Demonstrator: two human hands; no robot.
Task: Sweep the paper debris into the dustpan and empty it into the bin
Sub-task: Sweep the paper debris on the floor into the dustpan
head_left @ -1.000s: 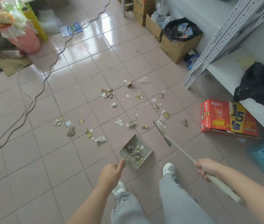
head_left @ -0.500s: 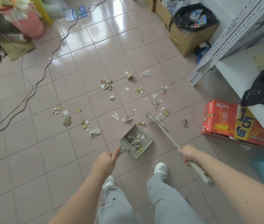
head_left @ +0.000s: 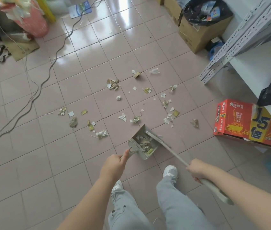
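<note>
**Sweeping under way, most scraps still on the tiles**

A person's left hand [head_left: 113, 166] grips the handle of a grey dustpan [head_left: 142, 143] resting on the tiled floor [head_left: 31, 163], while the right hand [head_left: 196, 170] is closed around a broom [head_left: 169, 150] whose head sits at the pan's mouth. Some paper debris [head_left: 145, 141] lies inside; more scraps [head_left: 113, 84] lie scattered beyond. The next move likely calls for reaching the broom out past the far pieces. A lined cardboard bin [head_left: 202, 22] stands well apart, at the far right.
</note>
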